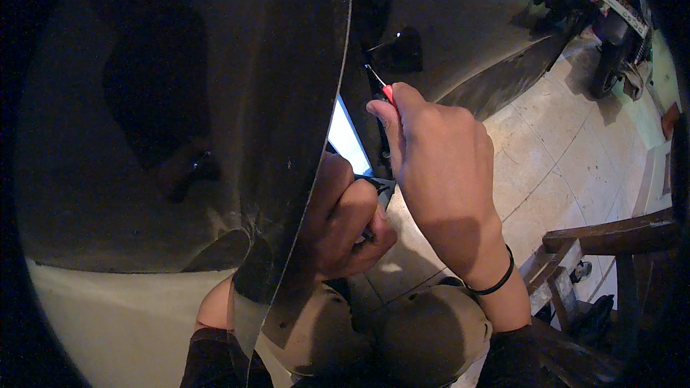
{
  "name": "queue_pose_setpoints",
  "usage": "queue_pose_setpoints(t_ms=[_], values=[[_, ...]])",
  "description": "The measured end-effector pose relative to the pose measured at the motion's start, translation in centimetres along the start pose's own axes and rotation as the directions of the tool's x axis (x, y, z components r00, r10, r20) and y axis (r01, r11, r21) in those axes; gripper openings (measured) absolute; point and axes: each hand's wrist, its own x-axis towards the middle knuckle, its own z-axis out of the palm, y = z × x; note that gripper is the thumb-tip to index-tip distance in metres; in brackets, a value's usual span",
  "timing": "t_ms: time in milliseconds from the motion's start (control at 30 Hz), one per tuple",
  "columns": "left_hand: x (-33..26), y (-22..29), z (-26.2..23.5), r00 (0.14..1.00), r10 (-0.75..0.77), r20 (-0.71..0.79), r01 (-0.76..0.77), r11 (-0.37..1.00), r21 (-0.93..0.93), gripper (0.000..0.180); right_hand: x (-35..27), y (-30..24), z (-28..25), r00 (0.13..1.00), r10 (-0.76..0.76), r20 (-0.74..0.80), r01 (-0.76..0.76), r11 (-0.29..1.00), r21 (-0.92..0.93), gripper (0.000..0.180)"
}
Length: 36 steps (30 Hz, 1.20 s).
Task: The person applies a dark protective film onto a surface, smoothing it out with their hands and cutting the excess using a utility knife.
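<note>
Nearest, the left hand (345, 226) is curled tight against the edge of a large dark curved panel (215, 100), apparently bracing it, though what its fingers pinch is hidden. Just beyond, the right hand (431, 165) clamps a red-handled screwdriver (381, 86), tip angled up and away into the dark gap past the panel's edge. A parked motorcycle (611, 21) stands well beyond.
</note>
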Motion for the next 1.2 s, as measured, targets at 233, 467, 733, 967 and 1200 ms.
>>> queue_pose_setpoints(t_ms=[233, 467, 733, 967, 1200], values=[[-0.1, -0.1, 0.7, 0.996, 0.013, -0.083, -0.013, 1.0, -0.001, 0.021, 0.0, -0.1, 0.4, 1.0, 0.019, 0.024, -0.018, 1.0, -0.017, 0.029], [0.1, -0.1, 0.4, 0.998, 0.031, -0.056, -0.03, 1.0, 0.004, 0.025, 0.0, 0.0, 0.2, 1.0, 0.019, 0.018, -0.019, 1.0, -0.007, 0.029], [0.3, -0.1, 0.2, 0.997, 0.045, -0.064, -0.045, 0.999, 0.006, 0.028, 0.2, -0.2, 0.4, 0.999, 0.032, 0.018, -0.033, 0.999, 0.015, 0.03], [0.0, 0.1, -0.7, 0.999, 0.016, -0.039, -0.015, 0.999, 0.039, 0.031, 0.2, -0.7, 0.6, 0.999, 0.03, 0.024, -0.032, 0.997, 0.066, 0.03], [0.1, 0.2, 0.5, 1.0, 0.002, -0.023, -0.003, 1.0, -0.016, 0.029, -0.1, 0.4, 0.6, 0.998, 0.049, 0.037, -0.05, 0.998, 0.029, 0.03]])
